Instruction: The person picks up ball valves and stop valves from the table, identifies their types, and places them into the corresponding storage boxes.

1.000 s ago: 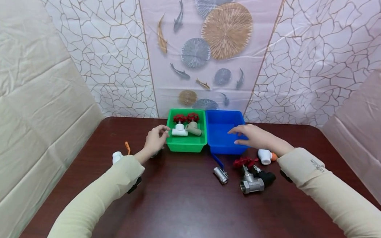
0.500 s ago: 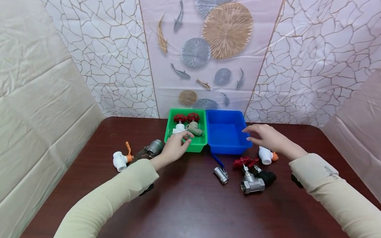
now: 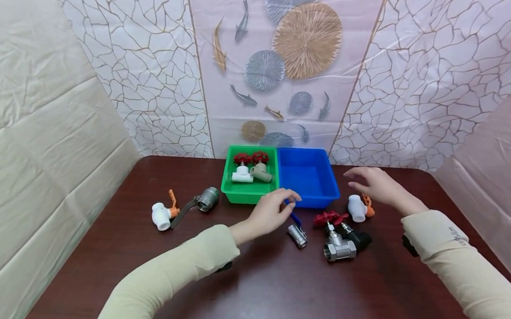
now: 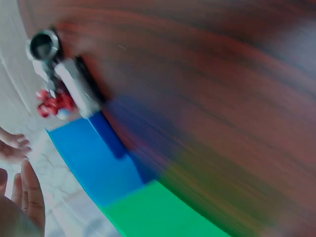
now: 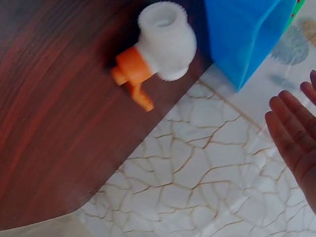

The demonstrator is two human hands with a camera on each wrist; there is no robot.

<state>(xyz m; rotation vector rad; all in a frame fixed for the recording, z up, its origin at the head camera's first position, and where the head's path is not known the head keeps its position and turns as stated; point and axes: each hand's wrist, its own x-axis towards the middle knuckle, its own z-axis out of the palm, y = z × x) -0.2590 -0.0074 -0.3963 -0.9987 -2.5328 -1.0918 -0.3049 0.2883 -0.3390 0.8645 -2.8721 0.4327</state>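
The left hand [image 3: 269, 212] is hovering over the table, fingers loosely bent and holding nothing, its fingertips concealing the upper end of the blue lever on the small metal valve [image 3: 297, 236], which is lying before the blue bin [image 3: 312, 202]. The right hand [image 3: 377, 187] is hanging relaxed and unladen, near the white valve [image 3: 357, 209], which is standing just beside that bin. The steel valve [image 3: 340, 250] is partly masking a black fitting [image 3: 361, 239]. Both wrist views are cutting off their own hands; blur is softening the left one.
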